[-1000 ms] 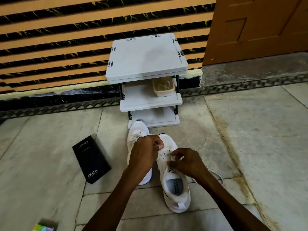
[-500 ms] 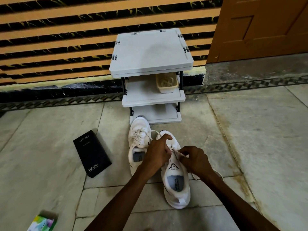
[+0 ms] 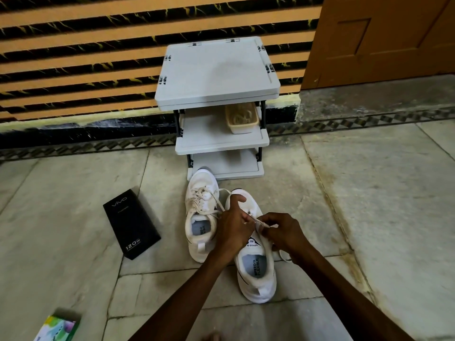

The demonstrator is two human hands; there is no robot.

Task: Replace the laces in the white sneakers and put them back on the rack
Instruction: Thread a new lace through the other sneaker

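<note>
Two white sneakers sit on the floor just in front of the rack (image 3: pixel 218 77): left sneaker (image 3: pixel 202 217) laced, right sneaker (image 3: pixel 256 262) beside it, being worked. Left hand (image 3: pixel 232 226) and right hand (image 3: pixel 285 233) both pinch the lace (image 3: pixel 258 221) over the right sneaker's eyelets. Lace looks thin, limp, likely slippery, so best pinched near the tip. Sneakers probably light with soft uppers; grip at heel collar for racking. Black box (image 3: pixel 131 223) left of the sneakers.
</note>
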